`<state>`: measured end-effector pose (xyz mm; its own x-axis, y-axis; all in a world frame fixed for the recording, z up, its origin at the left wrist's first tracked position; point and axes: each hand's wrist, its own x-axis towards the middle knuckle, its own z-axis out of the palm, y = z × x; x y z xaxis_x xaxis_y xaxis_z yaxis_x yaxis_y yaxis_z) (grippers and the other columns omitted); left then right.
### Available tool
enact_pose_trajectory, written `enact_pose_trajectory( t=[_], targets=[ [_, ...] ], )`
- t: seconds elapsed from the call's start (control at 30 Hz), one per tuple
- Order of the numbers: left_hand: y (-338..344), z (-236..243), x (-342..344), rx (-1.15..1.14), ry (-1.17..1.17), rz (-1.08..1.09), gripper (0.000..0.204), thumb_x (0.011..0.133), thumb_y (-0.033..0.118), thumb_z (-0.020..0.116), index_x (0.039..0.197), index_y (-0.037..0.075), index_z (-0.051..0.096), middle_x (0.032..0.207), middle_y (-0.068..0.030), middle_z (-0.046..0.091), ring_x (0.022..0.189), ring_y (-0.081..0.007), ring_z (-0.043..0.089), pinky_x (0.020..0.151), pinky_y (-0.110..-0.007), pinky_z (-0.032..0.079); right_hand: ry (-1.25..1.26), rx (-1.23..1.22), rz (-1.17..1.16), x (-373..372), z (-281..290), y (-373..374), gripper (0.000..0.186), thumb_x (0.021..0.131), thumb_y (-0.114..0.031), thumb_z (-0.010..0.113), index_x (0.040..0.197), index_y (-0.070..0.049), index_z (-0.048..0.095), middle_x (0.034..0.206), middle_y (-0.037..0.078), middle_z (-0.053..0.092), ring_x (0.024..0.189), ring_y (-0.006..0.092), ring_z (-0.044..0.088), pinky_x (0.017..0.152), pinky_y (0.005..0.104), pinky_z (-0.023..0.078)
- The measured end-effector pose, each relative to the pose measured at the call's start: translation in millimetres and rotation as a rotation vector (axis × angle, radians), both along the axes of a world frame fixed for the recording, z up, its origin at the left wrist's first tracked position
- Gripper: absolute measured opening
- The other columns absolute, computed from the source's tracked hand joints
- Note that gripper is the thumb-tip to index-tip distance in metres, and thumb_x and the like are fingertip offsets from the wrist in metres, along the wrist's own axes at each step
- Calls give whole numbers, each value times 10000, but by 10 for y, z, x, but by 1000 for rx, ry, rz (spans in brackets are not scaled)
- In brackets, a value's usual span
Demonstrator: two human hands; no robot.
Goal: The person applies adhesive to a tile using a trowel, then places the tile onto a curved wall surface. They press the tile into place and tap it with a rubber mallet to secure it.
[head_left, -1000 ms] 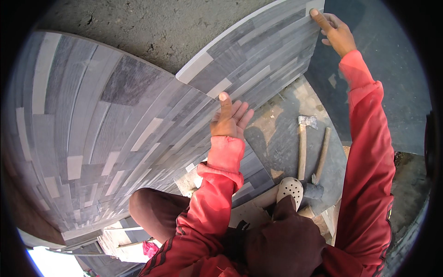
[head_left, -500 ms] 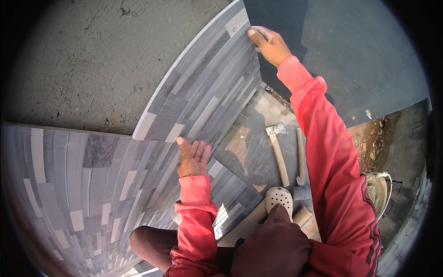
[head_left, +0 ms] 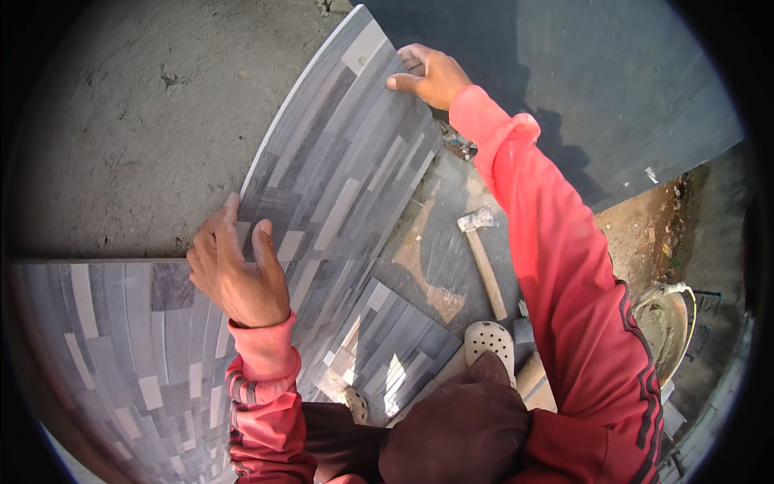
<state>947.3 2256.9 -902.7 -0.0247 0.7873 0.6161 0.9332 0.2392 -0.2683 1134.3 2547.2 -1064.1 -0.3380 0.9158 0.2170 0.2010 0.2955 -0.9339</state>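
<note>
A large tile [head_left: 347,153] with a grey wood-plank pattern stands tilted against the cement wall, on top of the row of matching tiles [head_left: 169,347]. At its upper right edge my right hand [head_left: 435,77] is closed on it, thumb on the patterned face and fingers partly hidden at the rim. My left hand [head_left: 242,270] lies over the tile's lower left corner. Its thumb and fingers are spread apart, with the index fingertip by the left edge. Whether those fingers press on the tile cannot be made out.
Bare rough cement [head_left: 129,129] spreads above the tiled row. A hatchet-like hammer [head_left: 484,262] with a wooden handle lies on the floor. Near my cream clog [head_left: 489,343] is a patterned tile piece [head_left: 395,347]. A bucket [head_left: 665,323] stands at right, below a dark panel [head_left: 629,97].
My left hand has gone from palm up below the tile to its lower left corner. The tile's top and my right hand have shifted left in the picture.
</note>
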Motion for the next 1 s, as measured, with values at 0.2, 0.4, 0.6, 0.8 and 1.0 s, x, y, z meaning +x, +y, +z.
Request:
enact_pose_trajectory(
  t=[0.2, 0.4, 0.6, 0.8, 1.0],
  targets=[
    [154, 7, -7, -51, 60, -23, 362, 834, 259, 785, 1117, 58, 682, 1018, -106, 665, 947, -302, 621, 853, -413, 460, -18, 98, -19, 8, -96, 32, 667, 823, -371, 810, 1310, 17, 573, 1205, 163, 677, 1117, 256, 655, 961, 379, 505],
    [350, -25, -34, -99, 6, -21, 398, 762, 303, 840, 1034, 73, 663, 931, -71, 654, 892, -284, 618, 815, -408, 460, 88, 9, 41, 25, -191, 87, 729, 829, -470, 785, 1317, 27, 566, 1268, 178, 636, 1132, 276, 642, 865, 384, 581],
    [408, -47, -19, -88, 100, -43, 382, 794, 307, 820, 1025, 47, 662, 932, -104, 663, 882, -308, 629, 799, -413, 485, 122, -3, 61, 53, -215, 102, 733, 833, -487, 777, 1321, 19, 570, 1288, 181, 619, 1136, 289, 637, 825, 381, 602],
    [427, -33, 45, -121, 12, -29, 353, 817, 304, 804, 1019, 49, 667, 950, -115, 662, 827, -302, 632, 757, -412, 501, 84, -33, 65, 146, -168, 96, 728, 834, -484, 777, 1325, 13, 570, 1286, 171, 625, 1080, 270, 657, 798, 372, 599],
    [367, 46, 121, -163, -183, -51, 300, 811, 258, 814, 927, 25, 664, 844, -82, 640, 706, -216, 584, 675, -347, 477, 82, -61, 40, 231, -126, -65, 701, 840, -456, 783, 1319, 9, 570, 1244, 155, 645, 1052, 254, 664, 810, 372, 592]
  ],
)
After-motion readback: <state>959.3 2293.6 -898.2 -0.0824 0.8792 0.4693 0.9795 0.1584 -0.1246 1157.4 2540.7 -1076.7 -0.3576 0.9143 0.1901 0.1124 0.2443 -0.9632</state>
